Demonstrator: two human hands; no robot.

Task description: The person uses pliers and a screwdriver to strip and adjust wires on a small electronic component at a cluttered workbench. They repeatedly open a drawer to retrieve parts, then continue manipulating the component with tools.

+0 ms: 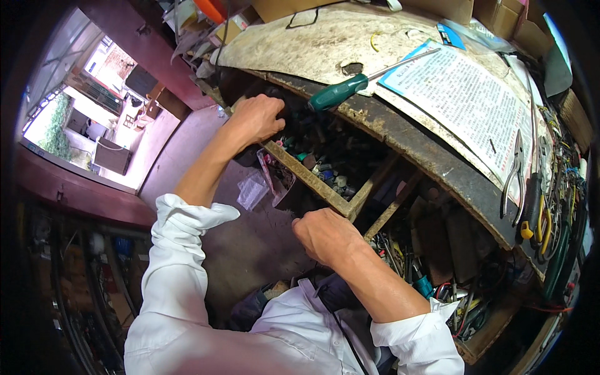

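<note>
My left hand (256,122) has its fingers curled at the front edge of an open wooden drawer (306,175), gripping it near its left part. Small bottles and assorted small parts (331,178) lie jumbled in the shadowed drawer. My right hand (325,237) is closed just below the drawer's near right corner; what is under its fingers is hidden. Above the drawer, a green-handled screwdriver (337,92) lies at the worktop's edge beside printed sheets (456,106).
Pliers (514,178) and other tools crowd the worktop's (275,44) right side. A second drawer of tools (437,300) stands open at lower right. A doorway (106,106) is at upper left, a dark rack (87,269) at lower left, boxes (450,9) along the back.
</note>
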